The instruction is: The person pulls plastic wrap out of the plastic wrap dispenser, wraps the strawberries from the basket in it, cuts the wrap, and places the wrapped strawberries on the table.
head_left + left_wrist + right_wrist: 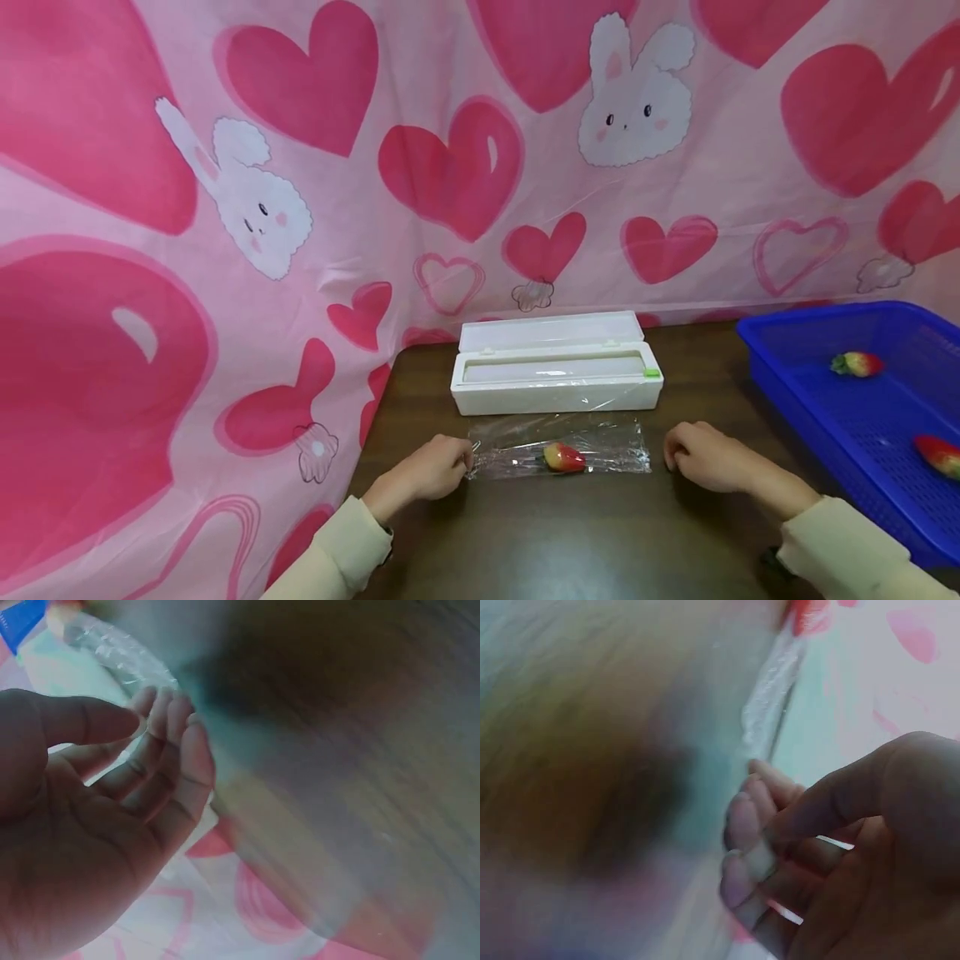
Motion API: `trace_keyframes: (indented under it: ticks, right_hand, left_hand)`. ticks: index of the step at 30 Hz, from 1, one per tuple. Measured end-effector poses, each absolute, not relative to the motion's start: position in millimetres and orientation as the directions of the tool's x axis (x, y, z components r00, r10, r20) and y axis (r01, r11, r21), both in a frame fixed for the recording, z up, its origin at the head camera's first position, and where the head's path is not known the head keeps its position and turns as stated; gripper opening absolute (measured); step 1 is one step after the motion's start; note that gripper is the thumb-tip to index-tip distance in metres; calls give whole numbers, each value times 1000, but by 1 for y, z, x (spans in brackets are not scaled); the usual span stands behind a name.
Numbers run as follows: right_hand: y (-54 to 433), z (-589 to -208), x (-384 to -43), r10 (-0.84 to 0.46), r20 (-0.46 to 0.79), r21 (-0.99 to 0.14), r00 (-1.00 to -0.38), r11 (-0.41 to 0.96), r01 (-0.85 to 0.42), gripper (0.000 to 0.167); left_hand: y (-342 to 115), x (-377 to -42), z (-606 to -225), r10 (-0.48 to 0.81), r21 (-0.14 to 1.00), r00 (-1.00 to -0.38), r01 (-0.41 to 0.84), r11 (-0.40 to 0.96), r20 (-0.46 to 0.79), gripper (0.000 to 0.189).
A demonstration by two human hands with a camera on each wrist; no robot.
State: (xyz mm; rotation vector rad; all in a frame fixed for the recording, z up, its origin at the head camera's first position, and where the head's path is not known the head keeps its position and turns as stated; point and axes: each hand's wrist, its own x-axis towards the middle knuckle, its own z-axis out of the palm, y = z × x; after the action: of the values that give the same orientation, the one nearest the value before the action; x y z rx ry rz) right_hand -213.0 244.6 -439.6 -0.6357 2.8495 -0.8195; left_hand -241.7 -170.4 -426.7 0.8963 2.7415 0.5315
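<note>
A red-and-yellow strawberry [564, 457] lies wrapped in a strip of clear cling film [510, 463] on the dark table. The film's ends are gathered on both sides of the fruit. My left hand [438, 468] is right at the film's left end, its fingers loosely bent in the left wrist view; whether the fingertips touch the film is unclear. My right hand [705, 456] rests low over the table, a little apart from the film's right end. Its fingers are loosely curled, with nothing visible held between thumb and fingers in the right wrist view.
Behind the film stands a white cling film dispenser [555, 402], lid raised, with a green slider [652, 373] at its right end. A blue basket [787, 400] on the right contains two strawberries. A pink heart-patterned cloth [450, 75] hangs behind and to the left.
</note>
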Motion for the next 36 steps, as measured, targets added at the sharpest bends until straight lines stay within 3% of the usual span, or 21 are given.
trace_keyframes:
  ticks: [4, 8, 15, 20, 23, 26, 30, 36]
  right_hand:
    - [230, -434, -220, -503, 108, -566, -857, 678, -469, 21]
    - [210, -439, -226, -565, 114, -572, -818, 635, -518, 16]
    - [215, -445, -224, -459, 22, -521, -888, 753, -402, 14]
    - [224, -439, -218, -385, -31, -464, -922, 823, -328, 13]
    - [224, -437, -214, -395, -9, -414, -919, 838, -356, 12]
    - [219, -437, -211, -465, 39, -337, -885, 827, -449, 10]
    - [212, -439, -211, -584, 101, -212, -805, 778, -591, 25]
    - [210, -448, -216, -674, 267, -39, -689, 707, -706, 27]
  left_hand:
    - [-159, -247, -421, 635, 424, -772, 565, 708, -33, 13]
    - [-146, -250, -424, 673, 424, -736, 587, 690, -77, 15]
    - [-157, -249, -427, 592, 426, -782, 475, 770, -196, 16]
    - [-171, -246, -424, 595, 396, -792, 507, 766, -135, 14]
    - [-172, -244, -425, 624, 364, -777, 559, 745, -81, 18]
    - [-166, -242, -427, 643, 334, -763, 592, 734, -61, 27]
    - [-155, -243, -431, 662, 260, -746, 627, 735, -73, 34]
    - [-148, -247, -435, 702, 126, -712, 695, 708, -10, 15]
